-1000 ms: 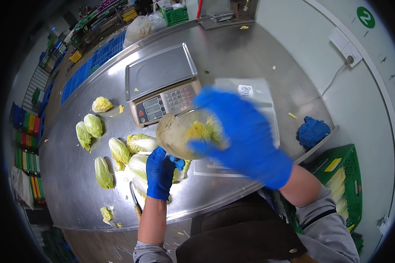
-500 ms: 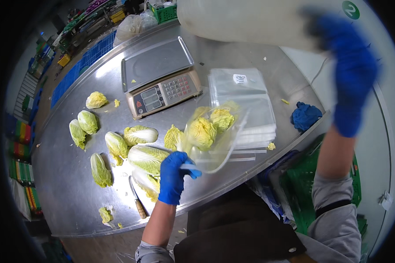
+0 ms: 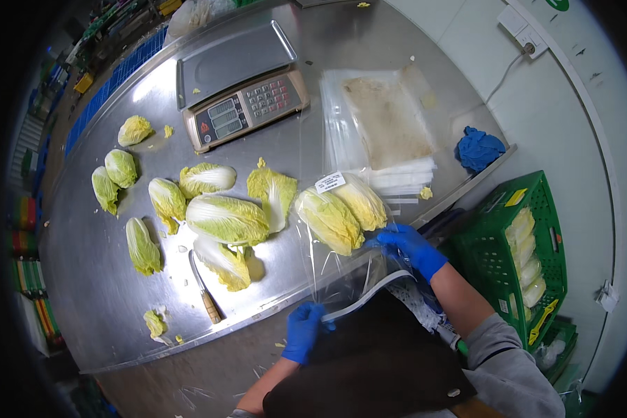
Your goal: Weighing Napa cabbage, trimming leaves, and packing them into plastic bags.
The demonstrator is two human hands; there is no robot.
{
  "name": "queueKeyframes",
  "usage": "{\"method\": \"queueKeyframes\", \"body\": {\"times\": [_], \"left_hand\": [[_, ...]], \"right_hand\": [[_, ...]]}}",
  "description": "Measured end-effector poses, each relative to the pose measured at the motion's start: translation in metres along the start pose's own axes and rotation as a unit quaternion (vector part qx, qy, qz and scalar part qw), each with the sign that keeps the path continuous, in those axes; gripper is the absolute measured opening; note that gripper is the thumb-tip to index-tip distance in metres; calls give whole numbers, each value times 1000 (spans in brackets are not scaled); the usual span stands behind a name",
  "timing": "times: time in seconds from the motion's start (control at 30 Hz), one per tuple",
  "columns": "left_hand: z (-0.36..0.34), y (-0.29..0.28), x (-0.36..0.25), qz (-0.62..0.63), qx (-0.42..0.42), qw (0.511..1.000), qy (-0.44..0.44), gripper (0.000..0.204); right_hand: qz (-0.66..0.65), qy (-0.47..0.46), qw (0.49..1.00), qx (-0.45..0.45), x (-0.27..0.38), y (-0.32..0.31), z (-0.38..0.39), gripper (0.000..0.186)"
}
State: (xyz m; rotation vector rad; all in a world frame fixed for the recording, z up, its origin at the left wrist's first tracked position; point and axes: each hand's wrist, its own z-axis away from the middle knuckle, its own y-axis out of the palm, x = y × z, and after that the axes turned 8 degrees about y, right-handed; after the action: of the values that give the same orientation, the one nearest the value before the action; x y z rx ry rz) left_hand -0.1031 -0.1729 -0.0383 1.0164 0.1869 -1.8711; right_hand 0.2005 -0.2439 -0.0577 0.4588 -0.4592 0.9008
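A clear plastic bag (image 3: 327, 279) with a white edge strip lies at the table's front edge, its mouth toward me. Inside it are two napa cabbages (image 3: 331, 221), side by side, with a white label near their far ends. My left hand (image 3: 306, 331) is closed on the left end of the bag's mouth, just off the table. My right hand (image 3: 412, 249) grips the bag's right side, next to the near end of the right cabbage. Just left of the bag are a loose cabbage leaf (image 3: 273, 195) and a large napa cabbage (image 3: 228, 219).
Several smaller cabbages (image 3: 143, 245) are spread over the steel table's left half, with a wooden-handled knife (image 3: 203, 287) near the front. Behind stands a scale (image 3: 247, 104). Beyond the bag lie stacked plastic bags (image 3: 334, 125) under a brownish sheet (image 3: 386, 122). A green crate (image 3: 491, 230) stands at right.
My right hand has come down from the upper right to the bag. My left hand has drawn the bag's mouth nearer to me. A brownish sheet now lies on the bag stack.
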Motion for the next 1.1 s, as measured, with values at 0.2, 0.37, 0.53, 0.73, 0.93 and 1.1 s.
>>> {"method": "queueKeyframes", "body": {"times": [0.2,0.37,0.53,0.73,0.93,1.1], "left_hand": [[23,6,28,-48,-72,995,49,16],[33,27,22,-51,-117,988,82,20],[27,27,28,-13,-138,988,67,22],[31,34,25,84,-174,981,16,22],[38,36,20,22,-198,975,101,21],[31,42,21,45,-153,980,124,21]], "right_hand": [[158,-6,987,2,-24,-18,44,27],[370,-438,816,-72,4,54,97,21],[509,-467,722,46,-67,103,84,14],[666,-468,578,-61,-94,113,79,5],[490,-528,693,-32,-86,95,105,13],[523,-497,691,-51,-90,111,71,11]]}}
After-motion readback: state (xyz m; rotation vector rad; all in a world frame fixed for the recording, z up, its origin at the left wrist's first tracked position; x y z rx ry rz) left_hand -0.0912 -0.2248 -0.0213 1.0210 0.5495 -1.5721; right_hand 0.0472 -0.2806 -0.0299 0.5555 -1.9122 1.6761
